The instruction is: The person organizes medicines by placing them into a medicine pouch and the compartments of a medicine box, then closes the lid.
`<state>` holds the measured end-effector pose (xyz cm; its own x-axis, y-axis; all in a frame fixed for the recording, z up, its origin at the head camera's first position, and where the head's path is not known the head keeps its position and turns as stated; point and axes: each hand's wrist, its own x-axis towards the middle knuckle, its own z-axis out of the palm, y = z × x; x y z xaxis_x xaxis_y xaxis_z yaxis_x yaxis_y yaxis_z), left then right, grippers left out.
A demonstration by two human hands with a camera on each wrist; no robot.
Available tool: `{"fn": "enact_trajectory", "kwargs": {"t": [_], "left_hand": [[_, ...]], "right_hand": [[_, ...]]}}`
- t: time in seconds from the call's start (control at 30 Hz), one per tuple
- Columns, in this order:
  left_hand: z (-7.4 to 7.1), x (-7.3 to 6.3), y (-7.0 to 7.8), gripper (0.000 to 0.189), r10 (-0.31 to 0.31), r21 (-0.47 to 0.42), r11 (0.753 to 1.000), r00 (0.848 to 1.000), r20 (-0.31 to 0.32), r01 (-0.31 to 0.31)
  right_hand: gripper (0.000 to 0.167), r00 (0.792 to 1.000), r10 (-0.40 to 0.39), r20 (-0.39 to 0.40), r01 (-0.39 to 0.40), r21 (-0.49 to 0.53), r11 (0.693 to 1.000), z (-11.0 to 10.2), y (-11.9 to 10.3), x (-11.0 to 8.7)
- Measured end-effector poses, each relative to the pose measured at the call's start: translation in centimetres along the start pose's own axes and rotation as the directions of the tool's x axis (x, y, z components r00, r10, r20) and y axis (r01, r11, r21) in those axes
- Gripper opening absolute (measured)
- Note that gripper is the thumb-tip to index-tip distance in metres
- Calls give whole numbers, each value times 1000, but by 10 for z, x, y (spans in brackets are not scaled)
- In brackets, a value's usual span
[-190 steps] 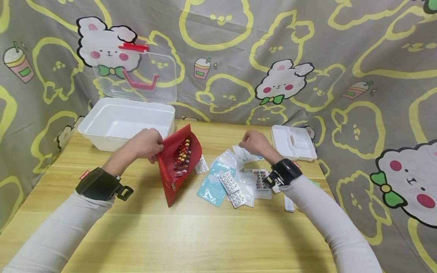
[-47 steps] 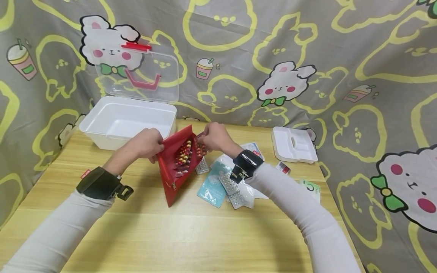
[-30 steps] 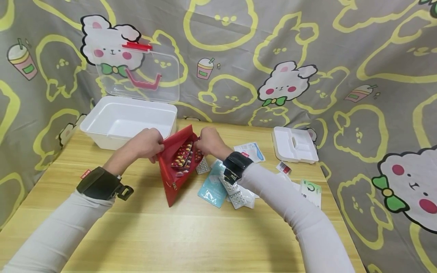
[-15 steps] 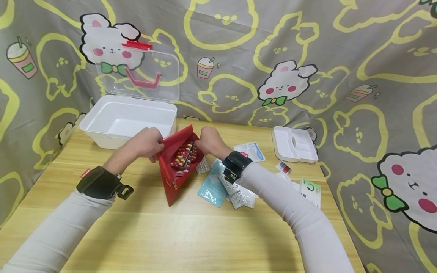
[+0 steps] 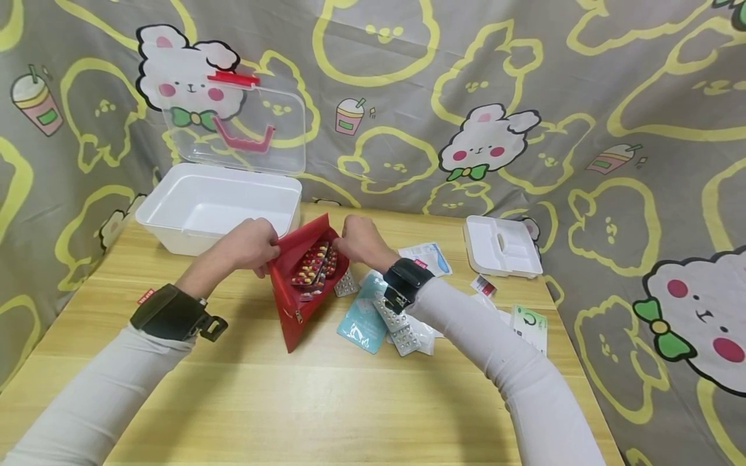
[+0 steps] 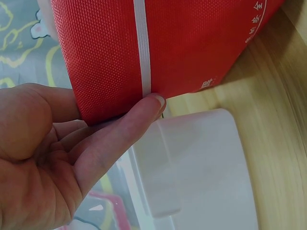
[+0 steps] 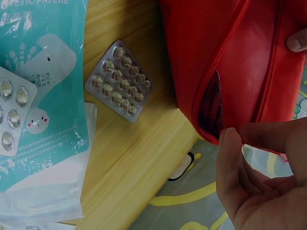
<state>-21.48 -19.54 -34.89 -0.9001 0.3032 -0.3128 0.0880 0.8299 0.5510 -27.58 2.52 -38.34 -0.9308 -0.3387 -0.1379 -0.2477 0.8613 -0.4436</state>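
Observation:
A red zipper pouch (image 5: pixel 291 285) stands tilted on the table, mouth spread, with blister packs of red and yellow capsules (image 5: pixel 313 265) inside. My left hand (image 5: pixel 250 246) grips its upper left edge; in the left wrist view the thumb lies along the red fabric. At the opposite rim my right hand (image 5: pixel 362 243) pinches the pouch edge between thumb and finger, as the right wrist view shows. Just below that hand, a silver blister pack (image 7: pixel 120 81) lies on the wood. Beside it are a teal patch packet (image 5: pixel 362 320) and more silver blister packs (image 5: pixel 402 333).
Behind my left hand stands a white plastic box (image 5: pixel 169 194), its clear lid (image 5: pixel 233 145) raised against the patterned cloth. A white compartment tray (image 5: pixel 504 246) is at the back right. Near my right arm lie a white-and-blue packet (image 5: pixel 428 257), a small card (image 5: pixel 484 286) and a green-and-white packet (image 5: pixel 531 327).
My right hand moved left from the packets, carried a capsule blister pack to the pouch and let it go inside. It now pinches the rim. My left hand has kept its grip.

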Motion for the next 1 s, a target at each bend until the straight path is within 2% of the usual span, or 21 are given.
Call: {"fn": "enact_trajectory", "kwargs": {"t": [0.23, 0.33, 0.5, 0.67, 0.83, 1.0], "left_hand": [[0, 0, -3, 24, -1, -2, 1000, 1000, -2, 1], [0, 0, -5, 24, 3, -6, 1000, 1000, -2, -3], [1, -1, -6, 24, 1, -19, 1000, 1000, 1, -1], [1, -2, -7, 24, 0, -21, 1000, 1000, -4, 0], [0, -2, -8, 24, 0, -7, 1000, 1000, -5, 0], [-1, -1, -7, 24, -2, -5, 1000, 1000, -1, 2]], "right_hand": [[30, 994, -45, -104, 43, -14, 999, -2, 12, 2], [34, 992, -47, -118, 46, -15, 999, -1, 21, 5], [31, 999, 12, -37, -15, -59, 998, 0, 36, 5], [24, 995, 58, 82, -45, -155, 987, -2, 50, -10], [20, 977, 106, 185, -73, -179, 981, 2, 66, -34], [29, 949, 172, 263, -130, -170, 977, 7, 82, -57]]}}
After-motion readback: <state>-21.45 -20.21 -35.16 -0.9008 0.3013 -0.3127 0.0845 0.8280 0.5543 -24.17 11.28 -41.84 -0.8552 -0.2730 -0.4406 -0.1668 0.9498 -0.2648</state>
